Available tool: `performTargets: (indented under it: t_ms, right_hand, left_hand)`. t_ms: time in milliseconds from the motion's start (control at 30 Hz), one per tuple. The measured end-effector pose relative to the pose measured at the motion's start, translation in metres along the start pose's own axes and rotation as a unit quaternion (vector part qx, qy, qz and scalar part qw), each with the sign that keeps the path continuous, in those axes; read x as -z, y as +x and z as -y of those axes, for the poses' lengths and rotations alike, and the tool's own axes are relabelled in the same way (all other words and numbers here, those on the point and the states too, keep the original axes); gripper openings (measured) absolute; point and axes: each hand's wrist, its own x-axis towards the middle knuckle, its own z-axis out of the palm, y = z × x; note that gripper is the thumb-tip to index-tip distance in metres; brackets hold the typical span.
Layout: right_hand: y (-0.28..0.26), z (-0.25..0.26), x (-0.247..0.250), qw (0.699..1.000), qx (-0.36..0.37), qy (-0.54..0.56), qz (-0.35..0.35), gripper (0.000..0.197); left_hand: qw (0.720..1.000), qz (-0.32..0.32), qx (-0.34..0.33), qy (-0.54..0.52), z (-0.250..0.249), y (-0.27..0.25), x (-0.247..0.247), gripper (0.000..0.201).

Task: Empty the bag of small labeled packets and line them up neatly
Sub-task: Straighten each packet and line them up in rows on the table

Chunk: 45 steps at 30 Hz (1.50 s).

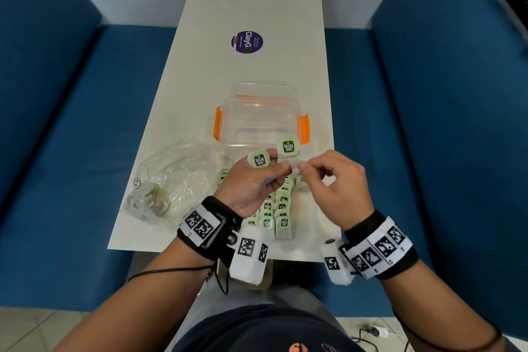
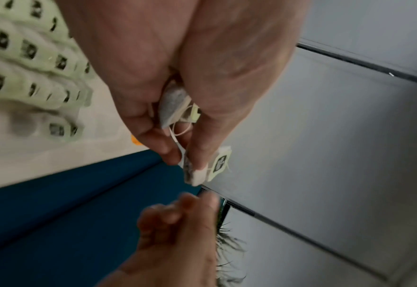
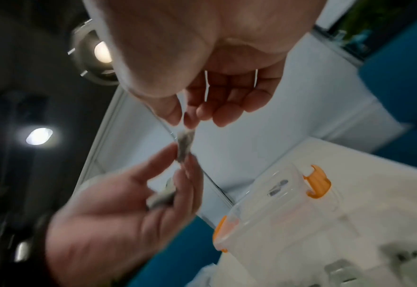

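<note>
Two tea bags (image 1: 288, 148) are pinched above the table (image 1: 257, 8): both by the left hand (image 1: 254, 180), one also by the right hand (image 1: 334, 180). Separation is judged under way; next, placement beside the rows (image 1: 275, 208). More remain inside the plastic bag (image 1: 171, 180).

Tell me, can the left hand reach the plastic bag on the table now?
Probably not yet: the left hand holds tea packets, though the plastic bag lies close beside it, unblocked.

Green-labelled packets (image 1: 275, 216) are lined up in rows at six o'clock; two (image 1: 288, 147) are held aloft; the crumpled clear bag (image 1: 171, 180) lies at nine o'clock.
</note>
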Motion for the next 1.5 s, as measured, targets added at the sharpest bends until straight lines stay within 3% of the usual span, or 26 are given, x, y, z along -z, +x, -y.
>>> performTargets:
  t_ms: [67, 100, 167, 233, 533, 633, 733, 900, 1000, 1167, 1300, 1500]
  right_hand:
    - [0.01, 0.003, 0.006, 0.993, -0.077, 0.082, 0.02, 0.01]
    - [0.015, 0.003, 0.008, 0.987, -0.109, 0.104, 0.048, 0.016]
    - [0.023, 0.0, 0.009, 0.978, -0.133, 0.107, 0.122, 0.019]
    - [0.028, 0.001, 0.009, 0.972, -0.136, 0.11, 0.157, 0.007]
    - [0.031, 0.002, 0.005, 0.96, -0.176, 0.144, 0.164, 0.004]
    - [0.031, 0.0, 0.005, 0.959, -0.182, 0.148, 0.161, 0.01]
    - [0.032, -0.001, 0.008, 0.955, -0.179, 0.157, 0.175, 0.009]
    - [0.035, -0.009, 0.02, 0.964, -0.125, 0.043, 0.23, 0.007]
    - [0.037, -0.026, 0.021, 0.958, -0.098, -0.073, 0.259, 0.008]
    - [0.021, -0.071, -0.001, 0.896, -0.094, -0.263, 0.346, 0.014]
    - [0.001, -0.094, -0.024, 0.847, -0.11, -0.299, 0.425, 0.017]
    - [0.006, -0.113, -0.05, 0.836, -0.102, -0.366, 0.395, 0.02]
  left_hand:
    - [0.998, -0.012, -0.025, 0.055, 0.0, 0.0, 0.002, 0.028]
    - [0.996, -0.014, -0.037, 0.084, 0.0, -0.002, 0.002, 0.026]
    - [0.987, -0.007, -0.065, 0.144, 0.001, -0.003, 0.002, 0.027]
    - [0.976, 0.001, -0.093, 0.198, 0.003, -0.005, 0.003, 0.028]
    - [0.949, 0.064, -0.121, 0.285, 0.001, -0.011, 0.003, 0.025]
    - [0.936, 0.033, -0.143, 0.319, 0.004, -0.011, 0.004, 0.009]
    - [0.924, 0.012, -0.155, 0.349, 0.01, -0.006, 0.007, 0.016]
    - [0.925, 0.006, -0.111, 0.364, 0.022, 0.007, 0.018, 0.018]
    - [0.944, 0.004, -0.058, 0.326, 0.028, 0.012, 0.022, 0.011]
    - [0.976, 0.002, 0.046, 0.211, 0.031, 0.023, 0.036, 0.031]
    - [0.98, 0.025, 0.064, 0.186, 0.033, 0.024, 0.046, 0.036]
    - [0.966, 0.016, 0.052, 0.253, 0.044, 0.026, 0.057, 0.026]
